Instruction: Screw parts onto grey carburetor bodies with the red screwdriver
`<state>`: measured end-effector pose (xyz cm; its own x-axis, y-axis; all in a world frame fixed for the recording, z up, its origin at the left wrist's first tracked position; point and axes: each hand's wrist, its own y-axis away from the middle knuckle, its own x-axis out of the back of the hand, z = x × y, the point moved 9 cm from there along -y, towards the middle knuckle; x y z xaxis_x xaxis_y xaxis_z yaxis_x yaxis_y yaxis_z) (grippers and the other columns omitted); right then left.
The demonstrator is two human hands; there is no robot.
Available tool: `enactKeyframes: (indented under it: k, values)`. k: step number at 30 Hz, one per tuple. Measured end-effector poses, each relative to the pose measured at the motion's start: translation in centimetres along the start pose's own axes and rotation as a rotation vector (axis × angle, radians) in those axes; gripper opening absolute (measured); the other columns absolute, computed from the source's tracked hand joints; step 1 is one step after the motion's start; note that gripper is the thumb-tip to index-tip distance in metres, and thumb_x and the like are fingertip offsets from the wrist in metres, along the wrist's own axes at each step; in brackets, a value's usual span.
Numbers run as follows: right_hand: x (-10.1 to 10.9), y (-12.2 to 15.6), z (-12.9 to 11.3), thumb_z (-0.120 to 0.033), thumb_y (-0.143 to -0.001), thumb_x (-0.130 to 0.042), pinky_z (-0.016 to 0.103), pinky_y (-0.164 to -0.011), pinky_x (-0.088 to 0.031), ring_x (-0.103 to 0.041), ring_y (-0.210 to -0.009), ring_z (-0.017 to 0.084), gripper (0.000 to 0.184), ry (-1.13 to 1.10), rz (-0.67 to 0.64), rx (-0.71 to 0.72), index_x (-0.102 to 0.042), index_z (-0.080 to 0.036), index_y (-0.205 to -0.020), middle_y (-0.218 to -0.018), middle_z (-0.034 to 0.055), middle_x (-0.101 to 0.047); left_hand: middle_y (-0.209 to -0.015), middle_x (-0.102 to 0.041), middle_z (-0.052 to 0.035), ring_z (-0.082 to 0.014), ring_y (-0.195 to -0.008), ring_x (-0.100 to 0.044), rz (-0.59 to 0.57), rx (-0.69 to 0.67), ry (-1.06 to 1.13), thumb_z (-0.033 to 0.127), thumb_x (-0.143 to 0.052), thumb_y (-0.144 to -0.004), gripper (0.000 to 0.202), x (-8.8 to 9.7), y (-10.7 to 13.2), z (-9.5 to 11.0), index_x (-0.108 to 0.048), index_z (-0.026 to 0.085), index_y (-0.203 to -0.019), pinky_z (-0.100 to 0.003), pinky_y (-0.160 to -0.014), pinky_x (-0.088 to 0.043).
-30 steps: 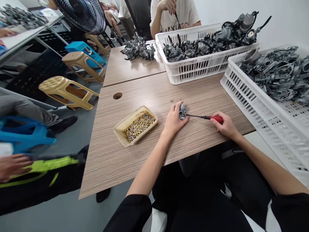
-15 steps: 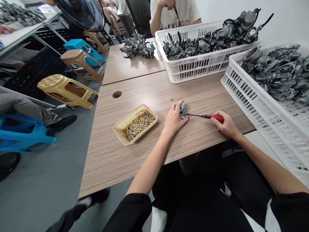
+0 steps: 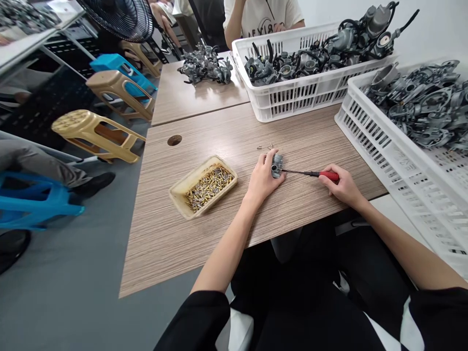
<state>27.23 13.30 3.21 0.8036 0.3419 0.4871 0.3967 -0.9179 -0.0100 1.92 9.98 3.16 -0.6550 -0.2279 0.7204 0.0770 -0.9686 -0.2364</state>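
My left hand [image 3: 262, 176] is closed around a small grey metal carburetor body [image 3: 277, 165], holding it against the wood-grain table [image 3: 292, 209]. In my right hand [image 3: 342, 186] is a screwdriver [image 3: 327, 175] with a red handle and a dark shaft. It lies nearly level, and its tip meets the right side of the carburetor body; the exact contact point is too small to make out. Just beyond my left hand lie a few small loose screws [image 3: 270, 146]. To the left, a cream plastic tub [image 3: 178, 196] holds many brass and silver-coloured small parts.
A white slotted crate [image 3: 266, 105] full of carburetors stands at the back. Another white crate [image 3: 360, 114] with grey metal parts is on the right. More carburetors [image 3: 206, 66] are piled at the far left, near a seated person [image 3: 263, 19]. Stools [image 3: 86, 124] stand left of the table.
The view has shifted slightly. Both hands keep their hold, with the screwdriver still at the carburetor body. Across the table, the other person's raised hand has moved up out of sight.
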Motion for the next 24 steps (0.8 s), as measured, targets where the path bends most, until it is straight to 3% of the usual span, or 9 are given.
enactKeyframes:
  k: [24]
  values:
    - [0.06, -0.05, -0.04, -0.062, -0.093, -0.073, 0.036, -0.05, -0.047, -0.057, -0.047, 0.019, 0.038, 0.006, 0.005, 0.005, -0.061, -0.026, -0.09, -0.067, -0.0007, -0.06, -0.143, -0.055, -0.0115, -0.0322, -0.124, -0.064, -0.023, 0.006, -0.012, 0.023, -0.074, -0.086, 0.078, -0.08, 0.11, 0.16, -0.042, 0.031, -0.157, -0.049, -0.106, -0.059]
